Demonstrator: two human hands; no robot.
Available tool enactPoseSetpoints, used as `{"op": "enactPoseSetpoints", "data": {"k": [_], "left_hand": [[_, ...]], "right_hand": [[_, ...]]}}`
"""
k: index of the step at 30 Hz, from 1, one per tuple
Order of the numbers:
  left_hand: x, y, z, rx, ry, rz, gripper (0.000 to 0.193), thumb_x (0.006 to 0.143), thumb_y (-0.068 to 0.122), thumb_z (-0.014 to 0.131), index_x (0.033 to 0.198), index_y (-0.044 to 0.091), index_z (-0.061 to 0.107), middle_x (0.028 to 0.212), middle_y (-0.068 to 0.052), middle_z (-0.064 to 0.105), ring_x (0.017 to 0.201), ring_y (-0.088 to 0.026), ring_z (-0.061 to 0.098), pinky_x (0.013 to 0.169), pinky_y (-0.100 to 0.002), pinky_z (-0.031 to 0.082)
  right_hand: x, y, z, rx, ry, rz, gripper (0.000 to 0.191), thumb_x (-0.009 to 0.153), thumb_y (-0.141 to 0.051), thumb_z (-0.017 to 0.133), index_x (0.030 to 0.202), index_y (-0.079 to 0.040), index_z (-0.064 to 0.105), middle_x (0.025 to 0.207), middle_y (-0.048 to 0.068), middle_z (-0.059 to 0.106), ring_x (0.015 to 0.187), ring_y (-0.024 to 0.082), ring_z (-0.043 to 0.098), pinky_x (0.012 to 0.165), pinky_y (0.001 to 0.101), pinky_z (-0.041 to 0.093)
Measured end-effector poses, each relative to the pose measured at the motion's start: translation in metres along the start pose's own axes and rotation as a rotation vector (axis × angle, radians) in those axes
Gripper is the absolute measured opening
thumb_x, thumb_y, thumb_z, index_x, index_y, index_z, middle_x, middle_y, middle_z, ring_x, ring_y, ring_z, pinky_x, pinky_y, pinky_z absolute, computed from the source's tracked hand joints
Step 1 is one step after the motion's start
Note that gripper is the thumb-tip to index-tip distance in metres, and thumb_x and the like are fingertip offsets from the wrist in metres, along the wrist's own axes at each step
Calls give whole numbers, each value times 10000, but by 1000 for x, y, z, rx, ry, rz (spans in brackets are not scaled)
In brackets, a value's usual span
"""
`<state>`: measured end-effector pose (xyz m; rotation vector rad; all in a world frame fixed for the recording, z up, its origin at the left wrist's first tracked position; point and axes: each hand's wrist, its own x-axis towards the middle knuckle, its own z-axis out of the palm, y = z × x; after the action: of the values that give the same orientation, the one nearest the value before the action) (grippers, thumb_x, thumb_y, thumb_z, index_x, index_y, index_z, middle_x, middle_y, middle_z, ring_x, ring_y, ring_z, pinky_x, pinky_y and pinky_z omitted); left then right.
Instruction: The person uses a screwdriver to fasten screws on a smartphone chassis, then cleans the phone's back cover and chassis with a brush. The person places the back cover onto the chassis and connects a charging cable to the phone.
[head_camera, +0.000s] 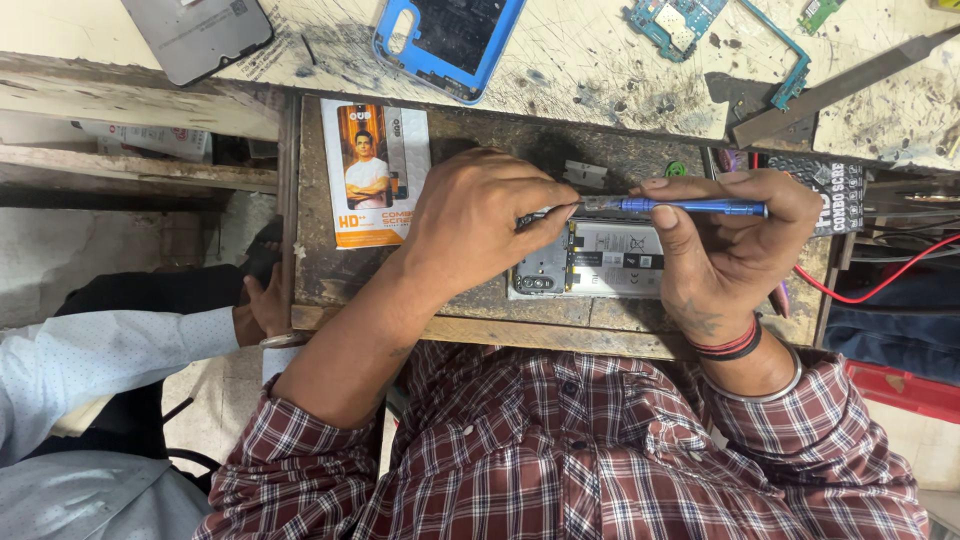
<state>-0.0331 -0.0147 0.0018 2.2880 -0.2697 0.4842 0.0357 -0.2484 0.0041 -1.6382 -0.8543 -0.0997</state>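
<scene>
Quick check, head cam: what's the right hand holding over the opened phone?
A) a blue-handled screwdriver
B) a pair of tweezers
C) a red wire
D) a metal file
A: the right hand grips a blue-handled screwdriver lying level above the opened phone, while the left hand pinches its metal tip end; the red wire lies off to the side, untouched.

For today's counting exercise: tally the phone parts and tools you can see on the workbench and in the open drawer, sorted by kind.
Opened phone with its battery showing: 1
Phone back covers, one grey, one blue: 2
Circuit boards: 2
Blue screwdriver, held by the left hand and right hand: 1
Metal file: 1
Printed packets: 2
Total: 9
</scene>
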Motion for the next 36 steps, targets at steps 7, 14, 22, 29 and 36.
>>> {"op": "enactPoseSetpoints", "data": {"k": [7,14,22,29,36], "left_hand": [[-1,-1,0,0,-9,-15,102,891,192,811,964,122,817,919,-30,793,803,-187,753,765,-358,590],[1,0,2,17,-19,-17,109,901,210,802,976,132,817,925,-23,794,799,-189,751,756,-360,588],[-4,-7,6,21,-73,-73,120,889,187,804,998,139,822,978,-13,798,828,-181,754,751,-344,599],[-14,-18,13,2,-149,17,124,781,164,860,898,158,819,1000,31,782,1017,-186,721,907,-381,560],[-15,-18,8,-10,-163,26,165,751,197,879,897,164,812,992,38,766,1037,-210,689,956,-433,505]], "right_hand": [[-2,-2,1,2,-4,21,455,1090,65,669,1331,-68,307,1190,145,575,1023,264,746,929,338,652],[-2,0,-1,-21,8,10,463,1088,55,678,1341,-71,311,1195,155,536,1013,265,741,944,346,648],[-7,-6,-6,-1,-15,17,483,1116,16,697,1389,-83,311,1155,149,592,961,262,759,921,332,658],[-12,-2,-1,-3,-403,-143,520,938,-67,779,1341,-75,450,976,180,741,929,293,793,721,316,651],[-17,1,8,-95,-480,-225,529,888,-95,843,1296,-83,507,958,144,760,923,273,796,741,321,628]]}}
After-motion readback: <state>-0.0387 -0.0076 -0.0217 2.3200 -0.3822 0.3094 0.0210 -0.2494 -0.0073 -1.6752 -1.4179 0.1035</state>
